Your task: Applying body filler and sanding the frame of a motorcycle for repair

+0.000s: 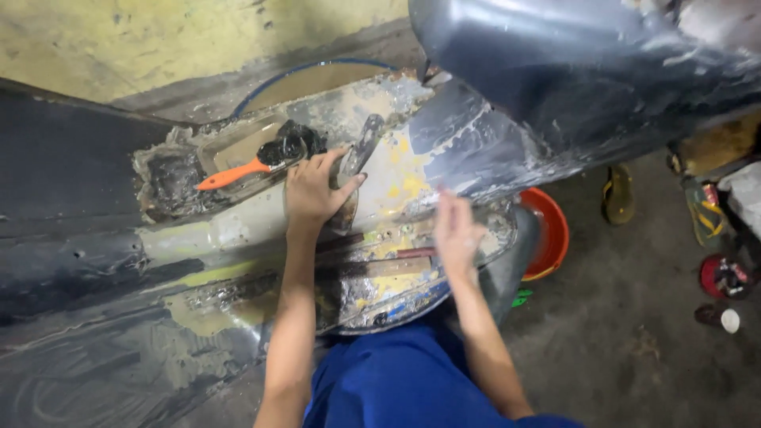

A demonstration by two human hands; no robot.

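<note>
The filling step looks in hand — the left hand, fingers closed on a putty knife, presses it on the yellowed patch of the grey body panel, the blurred right hand open beside it — steady strokes seem needed next.

Left hand grips putty knife against the filler-smeared body panel. Right hand, blurred, rests on the panel's lower edge. Orange-handled brush lies in tray near panel's left end.
</note>
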